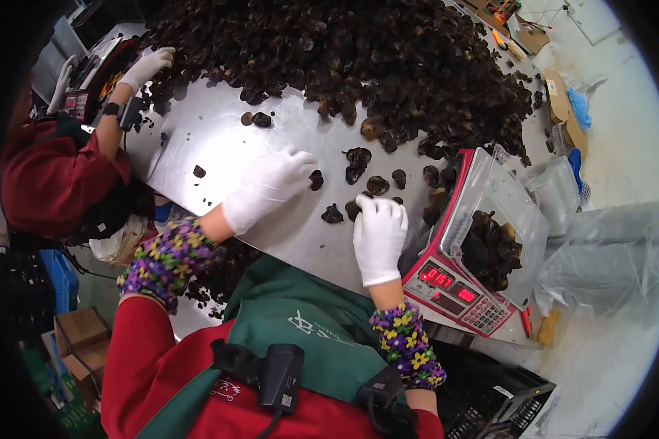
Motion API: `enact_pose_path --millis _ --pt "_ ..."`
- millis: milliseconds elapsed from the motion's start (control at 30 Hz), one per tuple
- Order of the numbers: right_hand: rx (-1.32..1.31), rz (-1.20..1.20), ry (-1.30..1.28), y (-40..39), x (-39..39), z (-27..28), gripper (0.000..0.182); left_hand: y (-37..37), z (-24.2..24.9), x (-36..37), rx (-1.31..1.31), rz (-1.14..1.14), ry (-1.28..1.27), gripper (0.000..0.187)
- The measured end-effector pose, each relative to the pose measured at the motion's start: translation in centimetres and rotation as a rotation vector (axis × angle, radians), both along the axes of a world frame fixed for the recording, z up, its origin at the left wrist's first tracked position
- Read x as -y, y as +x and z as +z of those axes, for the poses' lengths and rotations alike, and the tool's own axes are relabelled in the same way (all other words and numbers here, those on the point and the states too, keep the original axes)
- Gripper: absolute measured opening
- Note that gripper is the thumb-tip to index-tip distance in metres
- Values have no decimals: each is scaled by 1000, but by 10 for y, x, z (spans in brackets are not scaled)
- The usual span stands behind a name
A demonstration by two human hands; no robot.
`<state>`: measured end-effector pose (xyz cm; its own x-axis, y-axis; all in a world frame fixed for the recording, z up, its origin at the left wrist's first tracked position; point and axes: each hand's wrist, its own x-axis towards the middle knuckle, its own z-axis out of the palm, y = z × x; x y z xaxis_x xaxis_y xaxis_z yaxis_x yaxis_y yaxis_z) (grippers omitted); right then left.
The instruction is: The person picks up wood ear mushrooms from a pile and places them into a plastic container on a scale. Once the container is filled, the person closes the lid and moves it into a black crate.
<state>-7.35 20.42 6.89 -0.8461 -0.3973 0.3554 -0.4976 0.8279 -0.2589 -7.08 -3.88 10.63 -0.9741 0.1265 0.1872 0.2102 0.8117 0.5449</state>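
My left hand (271,183), in a white glove, is over the metal table (205,157) with its fingers curled together. A dark wood ear mushroom (316,180) shows at its fingertips. My right hand (381,235), also gloved in white, has its fingers bent down around a small wood ear mushroom (353,211); the fingers partly hide it. Loose between and beyond the hands lie a crinkled piece (356,164), a rounder piece (378,185) and a small dark piece (332,214). To the right, a red digital scale (454,289) carries a clear tray with a clump of mushrooms (493,250).
A large heap of dark mushrooms (329,51) covers the table's far side. At left, a co-worker's gloved hand (148,67) reaches to the heap. Clear plastic bags (600,256) lie beyond the scale. A black crate (490,391) stands below the table's right end.
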Motion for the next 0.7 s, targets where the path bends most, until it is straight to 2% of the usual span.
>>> enact_pose_path --millis 33,133,233,267,300,367,400,467,500,533,567,667,700 --pt "-32 17 -18 8 -2 2 25 -10 -15 -2 -42 -92 -57 22" --pt "-47 30 -67 25 -7 8 23 -10 -35 -2 -105 -176 -73 20" --pt "-3 -3 -149 28 -8 17 25 28 -7 13 -48 -116 -35 15" --pt "24 -22 -198 29 -8 19 26 47 3 28 3 -116 -162 16" --pt "104 -24 -176 29 -10 20 36 67 14 46 53 -116 -291 17" --pt "110 -16 -157 26 -3 25 42 101 27 80 224 -139 -449 26" --pt "109 -5 -137 24 3 26 49 110 41 87 369 -104 -356 28" --pt "164 17 -106 25 16 16 56 126 56 90 357 1 -335 28" --pt "131 64 -64 26 23 8 54 126 52 87 357 -1 -335 28" --pt "96 111 -21 29 29 2 53 126 44 85 229 26 -238 24" --pt "91 94 -23 31 33 -3 42 124 37 82 100 52 -141 21" --pt "8 34 -46 41 24 -19 34 87 35 57 9 29 -95 18" --pt "-10 28 -129 42 18 -16 31 69 32 49 7 4 1 22"
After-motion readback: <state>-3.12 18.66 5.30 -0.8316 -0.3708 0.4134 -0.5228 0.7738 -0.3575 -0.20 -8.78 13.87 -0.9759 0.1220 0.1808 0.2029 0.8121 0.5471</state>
